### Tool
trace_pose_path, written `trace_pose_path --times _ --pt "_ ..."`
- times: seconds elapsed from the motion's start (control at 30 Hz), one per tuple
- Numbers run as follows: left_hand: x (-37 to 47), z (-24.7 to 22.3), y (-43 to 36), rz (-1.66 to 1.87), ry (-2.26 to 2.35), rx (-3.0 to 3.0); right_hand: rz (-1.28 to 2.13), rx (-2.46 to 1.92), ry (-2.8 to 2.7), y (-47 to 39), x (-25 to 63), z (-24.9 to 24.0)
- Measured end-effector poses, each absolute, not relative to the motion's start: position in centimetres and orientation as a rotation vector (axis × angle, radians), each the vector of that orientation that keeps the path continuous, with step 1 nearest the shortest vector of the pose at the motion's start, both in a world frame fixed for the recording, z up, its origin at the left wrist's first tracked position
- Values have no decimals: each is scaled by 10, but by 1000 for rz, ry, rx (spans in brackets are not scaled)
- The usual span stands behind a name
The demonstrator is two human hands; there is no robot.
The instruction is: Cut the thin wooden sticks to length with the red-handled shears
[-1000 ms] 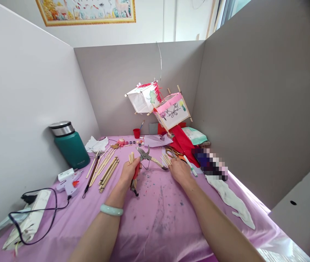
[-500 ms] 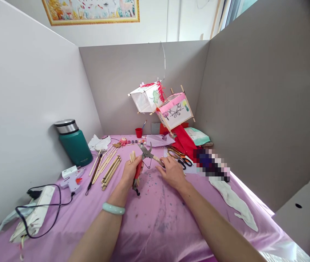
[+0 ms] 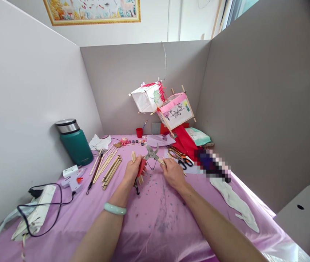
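My left hand (image 3: 133,169) is closed around a small bunch of pale wooden sticks (image 3: 134,156) and the red handle of the pruning shears (image 3: 151,154). The metal jaws of the shears point up and stand apart, with a wire spring visible below the pivot. On the right, my right hand (image 3: 173,173) is closed on the shears' other handle, whose end is hidden in the fingers. A bundle of wooden sticks (image 3: 111,172) lies left of my left hand. Scissors with black handles (image 3: 185,162) rest just beyond my right hand.
At left stand a green bottle (image 3: 76,143), a glue gun (image 3: 73,181) and a power strip (image 3: 36,211) with a looping cable. Two paper lanterns (image 3: 177,111) hang at the back. Red cloth (image 3: 186,142) and a white cloth (image 3: 234,203) lie right on the purple tablecloth (image 3: 149,225).
My right hand's fingers have closed round the shears' handle; before, they were looser and more spread. The shears have shifted slightly right.
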State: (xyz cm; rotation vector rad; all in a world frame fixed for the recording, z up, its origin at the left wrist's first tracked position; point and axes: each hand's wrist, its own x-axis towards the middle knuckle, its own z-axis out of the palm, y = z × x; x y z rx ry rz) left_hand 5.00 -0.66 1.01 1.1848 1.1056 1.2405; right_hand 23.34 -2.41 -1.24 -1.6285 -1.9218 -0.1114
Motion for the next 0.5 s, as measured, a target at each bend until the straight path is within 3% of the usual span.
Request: trace_pose_path --times 0.27,0.5 --pt "31 9 10 1728 1148 780 182 -1979 -1700 -9 247 -14" --pt "34 10 8 1636 1066 1036 139 -2114 -1737 15 237 4"
